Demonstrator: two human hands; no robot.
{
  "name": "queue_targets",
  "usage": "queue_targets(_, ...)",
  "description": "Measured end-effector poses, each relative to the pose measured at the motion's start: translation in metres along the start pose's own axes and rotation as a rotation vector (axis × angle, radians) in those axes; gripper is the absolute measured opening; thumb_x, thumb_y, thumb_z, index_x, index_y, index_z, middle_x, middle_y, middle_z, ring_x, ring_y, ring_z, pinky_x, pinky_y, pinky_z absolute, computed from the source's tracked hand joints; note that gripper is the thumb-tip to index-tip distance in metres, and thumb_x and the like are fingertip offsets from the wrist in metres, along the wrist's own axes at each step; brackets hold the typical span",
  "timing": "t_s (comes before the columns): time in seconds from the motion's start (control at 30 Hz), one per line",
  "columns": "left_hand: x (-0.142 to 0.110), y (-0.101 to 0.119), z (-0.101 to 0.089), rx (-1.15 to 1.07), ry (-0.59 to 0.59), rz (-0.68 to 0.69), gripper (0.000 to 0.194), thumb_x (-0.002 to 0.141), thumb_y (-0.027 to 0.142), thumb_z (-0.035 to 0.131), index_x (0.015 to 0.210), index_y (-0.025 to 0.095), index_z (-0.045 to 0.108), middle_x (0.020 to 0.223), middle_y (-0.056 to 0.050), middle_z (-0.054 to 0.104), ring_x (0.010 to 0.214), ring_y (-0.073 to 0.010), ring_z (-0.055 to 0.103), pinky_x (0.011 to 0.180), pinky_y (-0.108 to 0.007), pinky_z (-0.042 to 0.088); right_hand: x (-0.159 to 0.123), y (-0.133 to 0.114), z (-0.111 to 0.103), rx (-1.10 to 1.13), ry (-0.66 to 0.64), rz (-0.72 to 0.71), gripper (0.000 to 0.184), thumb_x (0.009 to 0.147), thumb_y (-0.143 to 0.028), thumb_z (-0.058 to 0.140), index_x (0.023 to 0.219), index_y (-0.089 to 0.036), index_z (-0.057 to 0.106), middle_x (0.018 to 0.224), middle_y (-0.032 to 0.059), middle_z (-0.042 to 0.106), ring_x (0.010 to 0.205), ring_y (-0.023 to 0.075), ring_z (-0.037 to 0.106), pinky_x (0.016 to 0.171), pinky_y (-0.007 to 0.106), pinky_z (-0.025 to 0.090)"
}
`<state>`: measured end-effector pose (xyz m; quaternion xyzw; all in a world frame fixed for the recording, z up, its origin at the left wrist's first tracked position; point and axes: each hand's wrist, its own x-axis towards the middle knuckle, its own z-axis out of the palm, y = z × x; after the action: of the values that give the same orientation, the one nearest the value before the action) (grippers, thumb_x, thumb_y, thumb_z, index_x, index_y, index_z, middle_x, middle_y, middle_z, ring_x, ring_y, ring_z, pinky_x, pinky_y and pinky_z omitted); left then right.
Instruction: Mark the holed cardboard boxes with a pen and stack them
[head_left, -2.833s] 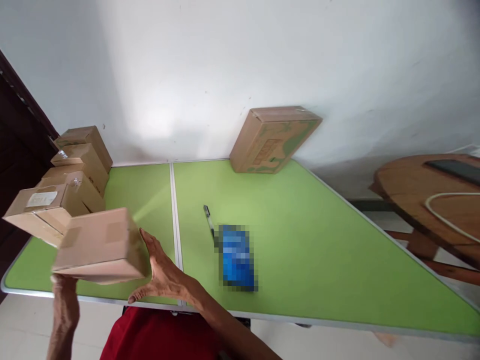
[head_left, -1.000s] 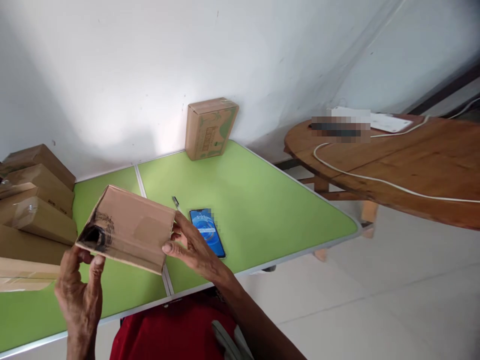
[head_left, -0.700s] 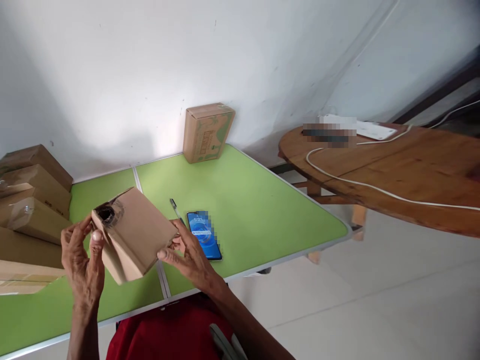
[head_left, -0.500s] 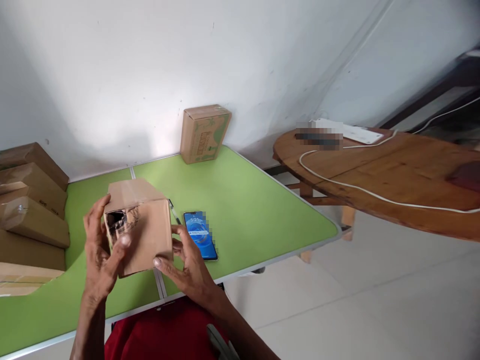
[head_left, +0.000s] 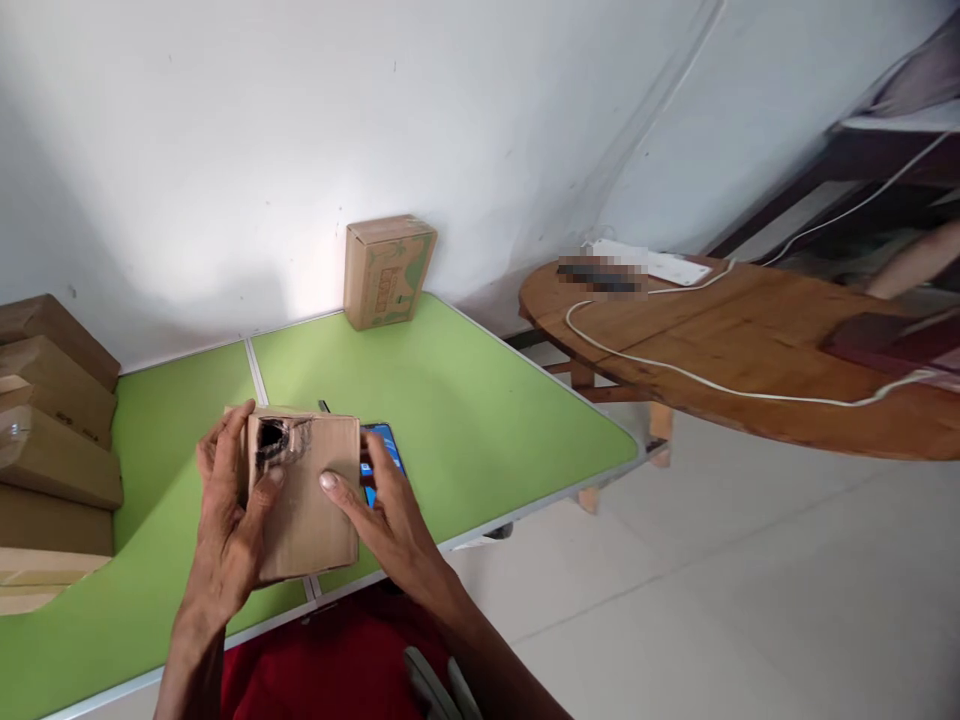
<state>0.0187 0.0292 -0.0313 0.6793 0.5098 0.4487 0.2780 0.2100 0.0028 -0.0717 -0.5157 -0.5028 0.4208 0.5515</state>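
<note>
Between my two hands I hold a small brown cardboard box (head_left: pixel 311 520), one face turned towards me. A torn, dark-edged hole shows near that face's upper left corner. My left hand (head_left: pixel 236 510) is closed round the left side, its thumb on the face just below the hole. My right hand (head_left: pixel 386 510) grips the right side, thumb on the face and fingers partly behind the box. Beneath and behind the right fingers lies a phone (head_left: pixel 388 448) with a lit blue screen, partly covered by them.
Several cardboard boxes (head_left: pixel 56 450) are stacked at the left of the green table (head_left: pixel 480 420). Against the wall stands a box with green print (head_left: pixel 390 275). On the right, a wooden table (head_left: pixel 720 340) carries a white cable (head_left: pixel 675 370). Another person's arm (head_left: pixel 919 260) shows at the far right.
The box has been tilted so its torn face points more squarely at me, and its top hardly shows. It now hides part of the phone. The view has swung a little right.
</note>
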Motion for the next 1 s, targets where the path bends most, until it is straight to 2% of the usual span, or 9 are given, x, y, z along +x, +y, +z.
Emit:
queue_targets(0.1,-0.006,0.001,0.012,0.012,0.006,0.027,0.060,0.109,0.057,0.062,0.167,0.041,0.056,0.170,-0.010,0.049,0.167,-0.0374,0.038,0.136,-0.066,0.035,0.019,-0.017,0.003,-0.043,0.111,-0.139,0.075,0.098,-0.058,0.081,0.159,-0.029,0.049,0.162,0.0158,0.062,0.145,0.0356,0.062,0.118,0.053,0.055)
queue_targets(0.17,-0.008,0.000,0.016,0.028,0.070,0.050,0.058,0.109,0.058,0.061,0.164,0.038,0.057,0.169,-0.011,0.050,0.167,-0.0374,0.038,0.136,-0.065,0.036,0.033,-0.027,0.008,-0.110,0.079,-0.259,0.060,0.099,-0.052,0.080,0.149,-0.028,0.059,0.153,0.0139,0.068,0.141,0.0346,0.064,0.122,0.054,0.052)
queue_targets(0.27,-0.006,0.001,0.012,0.047,0.154,0.046,0.056,0.108,0.063,0.059,0.156,0.032,0.063,0.161,-0.014,0.058,0.160,-0.0381,0.046,0.133,-0.064,0.041,0.048,-0.035,0.018,-0.215,0.013,-0.369,0.029,0.100,-0.043,0.076,0.123,-0.027,0.070,0.126,0.0108,0.076,0.121,0.0315,0.070,0.111,0.051,0.057)
queue_targets(0.33,-0.001,0.004,0.006,0.090,0.205,0.033,0.057,0.106,0.066,0.062,0.149,0.029,0.069,0.154,-0.015,0.064,0.152,-0.0381,0.055,0.130,-0.063,0.045,0.050,-0.037,0.027,-0.276,0.026,-0.396,0.021,0.100,-0.039,0.076,0.114,-0.026,0.069,0.117,0.0099,0.076,0.112,0.0303,0.068,0.105,0.049,0.058)
queue_targets(0.43,0.005,0.011,-0.005,0.138,0.268,-0.011,0.061,0.101,0.070,0.065,0.141,0.025,0.074,0.144,-0.014,0.071,0.137,-0.0373,0.066,0.121,-0.060,0.053,0.048,-0.041,0.042,-0.349,0.069,-0.420,0.020,0.099,-0.036,0.077,0.111,-0.024,0.067,0.112,0.0093,0.074,0.107,0.0295,0.066,0.104,0.049,0.057)
queue_targets(0.57,0.007,0.012,-0.017,0.217,0.351,-0.080,0.062,0.097,0.065,0.068,0.138,0.021,0.079,0.131,-0.011,0.080,0.116,-0.0324,0.075,0.102,-0.048,0.062,0.049,-0.048,0.063,-0.445,0.050,-0.409,0.025,0.101,-0.043,0.078,0.108,-0.025,0.064,0.114,0.0091,0.074,0.114,0.0317,0.067,0.106,0.052,0.058)
queue_targets(0.7,0.004,-0.002,-0.027,0.327,0.450,-0.073,0.057,0.098,0.055,0.067,0.143,0.024,0.080,0.121,-0.005,0.081,0.094,-0.0239,0.070,0.082,-0.036,0.055,0.057,-0.055,0.081,-0.537,-0.008,-0.410,0.030,0.102,-0.050,0.079,0.110,-0.025,0.066,0.117,0.0090,0.076,0.119,0.0327,0.067,0.103,0.051,0.061)
queue_targets(0.83,0.002,-0.014,-0.028,0.299,0.484,-0.041,0.051,0.100,0.050,0.068,0.145,0.029,0.079,0.121,-0.002,0.077,0.095,-0.0216,0.064,0.085,-0.035,0.049,0.063,-0.062,0.087,-0.635,-0.062,-0.414,0.035,0.099,-0.049,0.082,0.116,-0.023,0.068,0.121,0.0116,0.076,0.122,0.0362,0.066,0.094,0.049,0.063)
queue_targets(1.0,0.008,-0.012,-0.021,0.208,0.451,0.023,0.046,0.098,0.045,0.065,0.137,0.025,0.080,0.115,-0.003,0.078,0.095,-0.0233,0.068,0.085,-0.037,0.052,0.071,-0.062,0.074,-0.587,-0.132,-0.459,0.030,0.101,-0.043,0.084,0.116,-0.022,0.070,0.123,0.0092,0.076,0.121,0.0314,0.067,0.098,0.045,0.061)
